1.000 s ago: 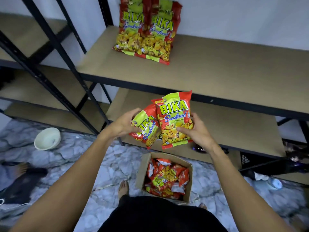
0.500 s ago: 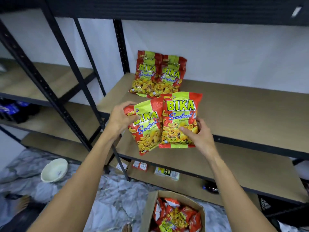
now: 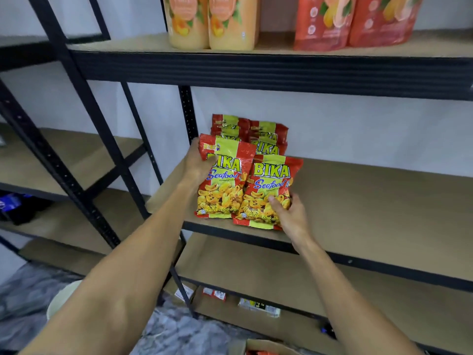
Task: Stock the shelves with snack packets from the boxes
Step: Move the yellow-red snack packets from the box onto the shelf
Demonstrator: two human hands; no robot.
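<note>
**Seafood snack packets reach the shelf (image 3: 358, 201)**
Left hand (image 3: 197, 162) grasps the left packet (image 3: 222, 180) by its top edge and right hand (image 3: 289, 216) pinches the right packet (image 3: 268, 193) low. Both are held upright, likely to face outward, with the stocked packets (image 3: 266, 139) just beyond the grips.

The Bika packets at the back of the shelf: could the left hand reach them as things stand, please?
Probably not freely: the left hand grips a front packet that stands right before the back packets, and the right hand holds a second packet beside it. They look close.
</note>
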